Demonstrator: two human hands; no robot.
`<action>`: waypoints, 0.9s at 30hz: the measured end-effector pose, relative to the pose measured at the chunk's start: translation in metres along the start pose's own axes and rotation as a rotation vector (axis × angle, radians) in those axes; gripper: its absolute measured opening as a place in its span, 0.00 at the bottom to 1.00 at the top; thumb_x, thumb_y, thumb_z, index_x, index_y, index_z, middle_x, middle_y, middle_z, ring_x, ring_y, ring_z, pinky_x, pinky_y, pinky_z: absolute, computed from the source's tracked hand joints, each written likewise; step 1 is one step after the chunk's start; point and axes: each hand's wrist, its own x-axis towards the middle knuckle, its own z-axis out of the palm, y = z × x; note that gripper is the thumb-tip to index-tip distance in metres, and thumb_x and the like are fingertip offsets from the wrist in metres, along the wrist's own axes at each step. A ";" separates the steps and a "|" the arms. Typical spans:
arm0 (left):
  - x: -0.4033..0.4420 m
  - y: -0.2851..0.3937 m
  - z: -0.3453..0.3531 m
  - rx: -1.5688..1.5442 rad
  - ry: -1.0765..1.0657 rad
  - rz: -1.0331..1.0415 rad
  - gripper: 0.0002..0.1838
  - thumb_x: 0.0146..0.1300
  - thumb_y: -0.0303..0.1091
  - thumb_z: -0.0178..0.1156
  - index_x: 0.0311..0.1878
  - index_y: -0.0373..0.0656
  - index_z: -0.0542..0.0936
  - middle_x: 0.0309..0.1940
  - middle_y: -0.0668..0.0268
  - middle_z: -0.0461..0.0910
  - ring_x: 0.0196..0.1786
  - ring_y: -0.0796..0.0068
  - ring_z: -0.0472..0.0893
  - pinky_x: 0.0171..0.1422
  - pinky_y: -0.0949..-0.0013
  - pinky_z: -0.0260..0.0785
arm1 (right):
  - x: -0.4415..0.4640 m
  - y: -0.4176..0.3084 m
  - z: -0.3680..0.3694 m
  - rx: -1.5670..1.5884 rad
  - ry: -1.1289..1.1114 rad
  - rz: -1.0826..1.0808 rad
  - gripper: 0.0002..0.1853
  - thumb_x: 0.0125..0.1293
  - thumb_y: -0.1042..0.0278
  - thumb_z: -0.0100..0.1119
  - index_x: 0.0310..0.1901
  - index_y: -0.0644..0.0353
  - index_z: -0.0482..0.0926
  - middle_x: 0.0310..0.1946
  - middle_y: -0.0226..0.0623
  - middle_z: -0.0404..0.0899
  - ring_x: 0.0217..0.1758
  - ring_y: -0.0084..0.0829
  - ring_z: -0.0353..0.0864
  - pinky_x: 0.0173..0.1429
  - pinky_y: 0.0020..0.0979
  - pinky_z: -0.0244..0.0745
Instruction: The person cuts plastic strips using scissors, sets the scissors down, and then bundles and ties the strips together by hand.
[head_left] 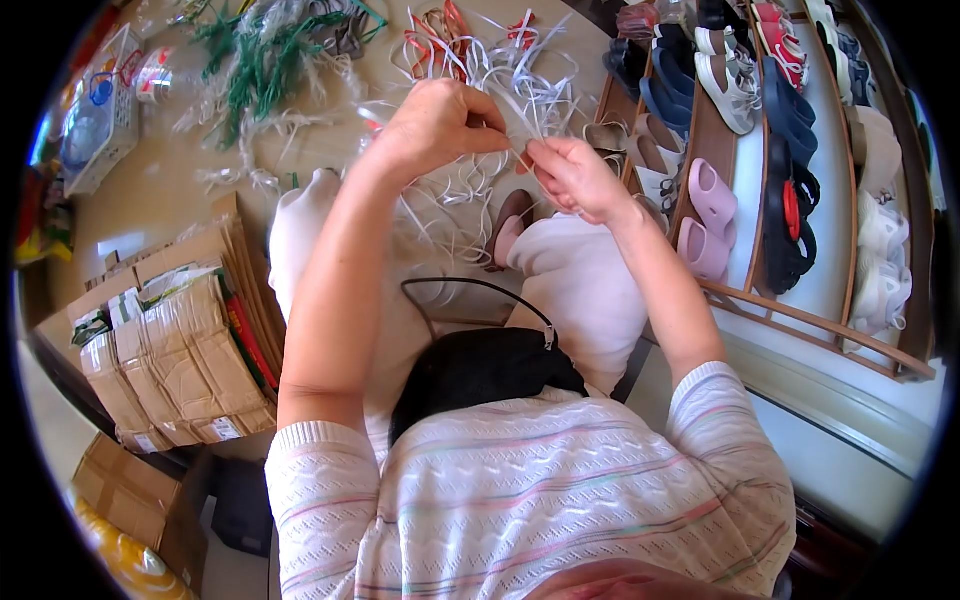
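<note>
One white plastic basket [108,160] stands at the far left, and just beside it lies a clear bottle [155,75] with a red-and-white label, its writing too small for me to read from here. Nearer the person, a bundle of flattened cardboard [175,350] leans upright, with a small white sticker [224,428] low on it, equally unreadable. Farther out on the floor sprawls a tangle of green strands [262,70]. Then comes the left hand [435,125], fingers curled in, thumb and fingertips pinched together close to the other hand's. Loose white strips [500,65], with some red among them, spread beyond and below. A thin white strand [530,120] runs to the right hand [585,180], which grasps it between thumb and bent fingers. Fine fingertip handling seems to be under way, and so thin a strand calls for a light, steady pinch from both sides; the fingers hide exactly how it crosses. Rightmost, a wooden rack [900,365] holds pink clogs [708,215], a grey-and-white sneaker [725,90] and a red shoe [785,50] with a pale mark, no brand legible.
</note>
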 end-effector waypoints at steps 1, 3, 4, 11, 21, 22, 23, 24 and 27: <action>0.000 -0.001 0.000 0.022 0.040 0.016 0.09 0.46 0.29 0.66 0.30 0.36 0.80 0.19 0.67 0.77 0.25 0.83 0.74 0.31 0.76 0.67 | -0.005 0.001 0.000 0.017 -0.042 0.011 0.17 0.68 0.56 0.44 0.33 0.64 0.72 0.08 0.19 0.54 0.08 0.11 0.50 0.10 0.16 0.43; -0.001 0.000 -0.001 0.032 0.083 0.025 0.09 0.46 0.30 0.66 0.30 0.36 0.80 0.20 0.66 0.78 0.25 0.82 0.75 0.32 0.75 0.68 | -0.015 0.000 0.001 0.071 -0.117 0.038 0.19 0.68 0.56 0.44 0.31 0.67 0.72 0.07 0.20 0.53 0.08 0.12 0.51 0.11 0.16 0.44; -0.001 0.001 -0.001 0.037 0.104 0.031 0.09 0.46 0.30 0.67 0.30 0.35 0.80 0.20 0.65 0.78 0.25 0.81 0.75 0.32 0.75 0.69 | -0.018 0.001 -0.001 0.028 -0.164 0.028 0.19 0.68 0.56 0.44 0.31 0.66 0.72 0.07 0.20 0.53 0.08 0.12 0.51 0.11 0.17 0.44; 0.003 -0.004 -0.002 -0.016 0.066 -0.039 0.14 0.51 0.36 0.65 0.34 0.35 0.78 0.31 0.63 0.79 0.32 0.79 0.76 0.37 0.75 0.70 | -0.031 0.005 -0.002 0.049 -0.248 -0.020 0.20 0.68 0.55 0.43 0.23 0.62 0.68 0.08 0.22 0.54 0.09 0.14 0.52 0.13 0.18 0.45; 0.009 -0.004 0.032 -1.318 0.030 -0.041 0.15 0.59 0.37 0.58 0.40 0.34 0.71 0.40 0.53 0.78 0.44 0.64 0.79 0.46 0.62 0.73 | -0.013 0.018 0.021 0.090 -0.174 -0.100 0.22 0.66 0.47 0.44 0.22 0.57 0.66 0.10 0.20 0.55 0.11 0.13 0.52 0.16 0.16 0.46; 0.009 -0.004 0.033 -1.313 0.035 -0.046 0.15 0.59 0.37 0.58 0.40 0.34 0.71 0.39 0.54 0.78 0.44 0.64 0.79 0.46 0.61 0.73 | -0.010 0.022 0.022 0.096 -0.175 -0.093 0.22 0.66 0.47 0.44 0.22 0.57 0.66 0.10 0.20 0.55 0.12 0.13 0.52 0.16 0.16 0.46; 0.009 -0.004 0.034 -1.309 0.039 -0.052 0.14 0.59 0.37 0.58 0.40 0.35 0.71 0.39 0.54 0.78 0.43 0.64 0.79 0.45 0.61 0.73 | -0.008 0.024 0.024 0.080 -0.180 -0.087 0.23 0.66 0.47 0.44 0.22 0.57 0.67 0.10 0.20 0.55 0.11 0.13 0.52 0.16 0.17 0.47; 0.009 -0.004 0.035 -1.305 0.040 -0.058 0.14 0.59 0.37 0.58 0.39 0.35 0.71 0.39 0.55 0.78 0.43 0.64 0.79 0.45 0.61 0.73 | -0.006 0.024 0.024 0.073 -0.183 -0.083 0.22 0.66 0.49 0.43 0.23 0.58 0.67 0.11 0.21 0.56 0.12 0.13 0.53 0.16 0.17 0.47; 0.009 0.001 0.035 -1.282 0.044 -0.064 0.12 0.59 0.37 0.58 0.36 0.37 0.71 0.37 0.57 0.78 0.43 0.65 0.79 0.45 0.61 0.74 | -0.004 0.023 0.026 0.029 -0.208 -0.078 0.20 0.68 0.53 0.42 0.23 0.58 0.67 0.14 0.24 0.61 0.13 0.14 0.57 0.17 0.16 0.50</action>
